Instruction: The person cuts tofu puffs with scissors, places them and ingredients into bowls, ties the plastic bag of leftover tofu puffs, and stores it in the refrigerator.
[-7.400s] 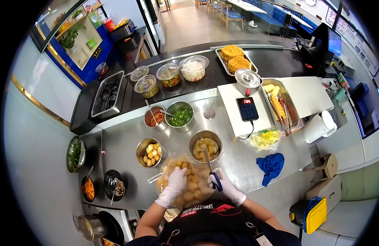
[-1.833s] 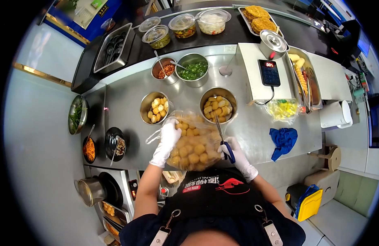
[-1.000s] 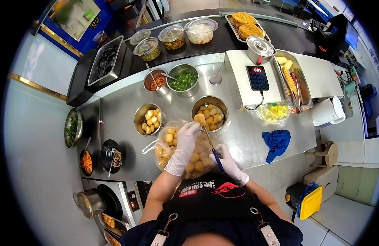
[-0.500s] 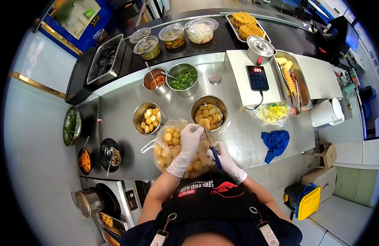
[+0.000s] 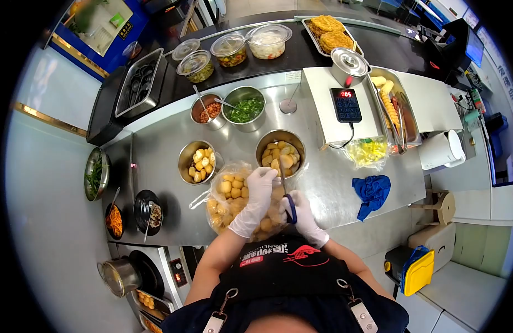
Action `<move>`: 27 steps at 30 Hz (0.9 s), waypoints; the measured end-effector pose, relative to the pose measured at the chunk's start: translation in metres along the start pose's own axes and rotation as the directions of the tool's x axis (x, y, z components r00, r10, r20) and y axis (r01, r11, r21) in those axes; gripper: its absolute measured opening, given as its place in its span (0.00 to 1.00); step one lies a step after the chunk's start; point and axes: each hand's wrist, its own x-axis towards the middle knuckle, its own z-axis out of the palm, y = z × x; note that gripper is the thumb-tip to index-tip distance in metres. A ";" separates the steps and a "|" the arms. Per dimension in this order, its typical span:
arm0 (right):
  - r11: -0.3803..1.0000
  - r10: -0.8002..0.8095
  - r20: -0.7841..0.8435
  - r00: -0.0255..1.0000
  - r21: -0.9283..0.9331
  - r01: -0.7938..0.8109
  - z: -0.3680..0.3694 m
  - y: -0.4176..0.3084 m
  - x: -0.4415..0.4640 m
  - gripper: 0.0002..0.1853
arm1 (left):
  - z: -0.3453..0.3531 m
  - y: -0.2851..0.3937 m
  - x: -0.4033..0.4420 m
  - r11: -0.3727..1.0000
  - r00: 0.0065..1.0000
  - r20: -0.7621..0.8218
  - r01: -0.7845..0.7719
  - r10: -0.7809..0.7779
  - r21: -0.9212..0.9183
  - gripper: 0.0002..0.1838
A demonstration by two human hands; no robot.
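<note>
One tan roundish food ball (image 5: 275, 165) is pinched by white-gloved L hand (image 5: 261, 187) at round steel pot's (image 5: 279, 134) nr rim; white-gloved R hand (image 5: 302, 212) grips blue-handled metal scissors (image 5: 291, 206) beside it. Clear plastic bag (image 5: 216, 188) w/ tan balls (image 5: 236, 193) partly under L hand.

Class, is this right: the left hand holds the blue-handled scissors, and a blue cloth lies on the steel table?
Not quite: the head view shows the scissors in the right hand. The blue cloth does lie on the steel table.

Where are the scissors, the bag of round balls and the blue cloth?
Scissors (image 5: 293, 213): head view, blue handle.
Bag of round balls (image 5: 214, 194): head view, left wall.
Blue cloth (image 5: 372, 195): head view, crumpled middle.
</note>
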 end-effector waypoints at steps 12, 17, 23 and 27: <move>0.998 -0.004 0.010 1.000 -0.062 0.005 -0.020 -0.014 0.016 0.15 | -0.140 -0.016 0.032 -0.395 0.788 0.394 -0.211 0.473 0.894 0.05; 0.993 0.078 0.110 0.991 -0.100 -0.067 -0.005 -0.012 0.016 0.13 | -0.167 -0.014 0.055 -0.177 0.936 0.226 -0.183 0.269 0.967 0.06; 0.992 0.113 0.160 0.981 -0.082 -0.101 -0.003 -0.009 0.012 0.19 | -0.135 0.033 0.029 0.233 0.970 0.154 -0.197 0.189 0.952 0.05; 0.946 0.078 0.191 0.979 -0.324 -0.012 -0.009 0.002 0.009 0.22 | -0.108 0.037 0.029 0.805 0.960 0.152 -0.279 0.234 0.524 0.06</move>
